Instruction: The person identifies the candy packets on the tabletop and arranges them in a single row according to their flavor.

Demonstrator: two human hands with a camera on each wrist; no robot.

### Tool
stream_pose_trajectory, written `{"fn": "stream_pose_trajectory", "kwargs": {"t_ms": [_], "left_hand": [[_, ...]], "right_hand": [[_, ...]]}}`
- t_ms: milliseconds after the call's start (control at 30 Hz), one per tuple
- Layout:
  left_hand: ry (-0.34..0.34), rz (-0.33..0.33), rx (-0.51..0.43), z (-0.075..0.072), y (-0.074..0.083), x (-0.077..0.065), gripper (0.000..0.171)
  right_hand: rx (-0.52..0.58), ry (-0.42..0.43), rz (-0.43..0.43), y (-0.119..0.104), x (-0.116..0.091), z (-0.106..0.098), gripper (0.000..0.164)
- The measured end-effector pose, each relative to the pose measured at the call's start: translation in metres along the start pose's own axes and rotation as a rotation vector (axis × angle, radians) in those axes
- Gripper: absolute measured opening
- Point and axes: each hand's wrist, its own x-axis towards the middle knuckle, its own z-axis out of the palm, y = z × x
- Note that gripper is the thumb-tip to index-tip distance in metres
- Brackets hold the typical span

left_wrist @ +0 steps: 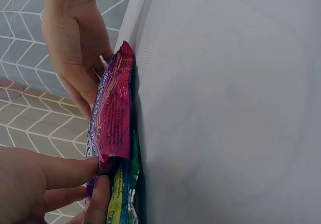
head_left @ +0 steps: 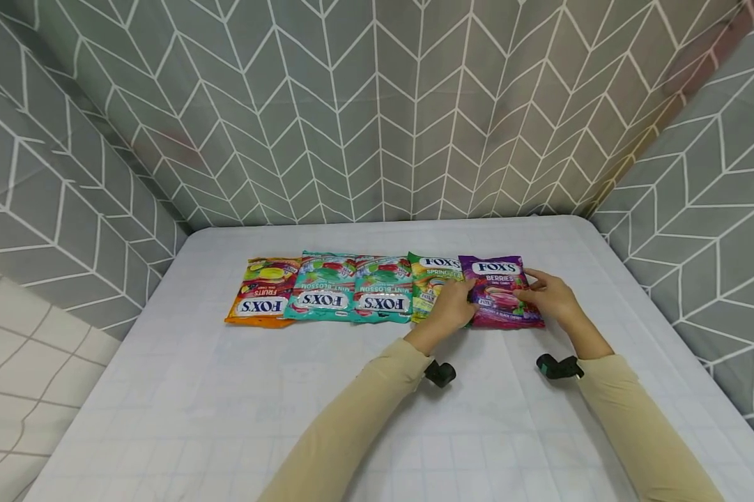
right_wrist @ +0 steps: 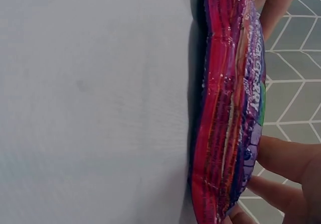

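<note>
A purple Fox's berries candy bag (head_left: 497, 279) lies at the right end of a row of candy bags. My left hand (head_left: 447, 310) pinches its left edge between thumb and finger, seen close in the left wrist view. At the opposite edge, my right hand (head_left: 554, 298) holds the bag with its thumb on the front; some fingertips are hidden. Under the purple bag's left edge sits part of a yellow-green Spring Tea candy bag (head_left: 426, 282), partly covered by my left hand. The right wrist view shows the purple bag's (right_wrist: 220, 108) crimped lower edge.
Two teal Mint Blossom candy bags, one on the left (head_left: 320, 279) and one on the right (head_left: 383, 282), lie upside down beside an orange-red Fruits candy bag (head_left: 267, 289). The white-covered table (head_left: 226, 404) meets a grey patterned curtain (head_left: 377, 139) behind.
</note>
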Motion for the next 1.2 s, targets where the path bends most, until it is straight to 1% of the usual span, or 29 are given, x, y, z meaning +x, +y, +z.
{"fn": "stream_pose_trajectory", "kwargs": {"t_ms": [167, 400, 767, 967, 1133, 1200], "left_hand": [[-0.03, -0.022, 0.021, -0.0002, 0.0001, 0.0019, 0.053], [-0.054, -0.027, 0.022, -0.0002, -0.0001, 0.0032, 0.053], [-0.058, -0.029, 0.025, 0.0002, -0.0029, 0.002, 0.052], [-0.067, -0.025, -0.003, -0.0008, -0.0031, 0.001, 0.052], [-0.052, 0.017, -0.012, -0.0008, -0.0061, -0.0031, 0.052], [-0.044, 0.029, -0.018, -0.0025, -0.0078, -0.0055, 0.053]], "right_hand": [[-0.04, -0.064, 0.035, -0.0009, 0.0038, -0.0022, 0.072], [-0.073, -0.101, 0.024, -0.0016, 0.0059, -0.0039, 0.073], [-0.088, -0.101, -0.007, -0.002, 0.0057, -0.0008, 0.073], [-0.084, -0.085, -0.015, -0.0013, 0.0051, 0.0007, 0.072], [-0.048, -0.074, 0.001, -0.0012, 0.0001, 0.0031, 0.073], [-0.039, -0.069, -0.006, -0.0017, -0.002, 0.003, 0.072]]}}
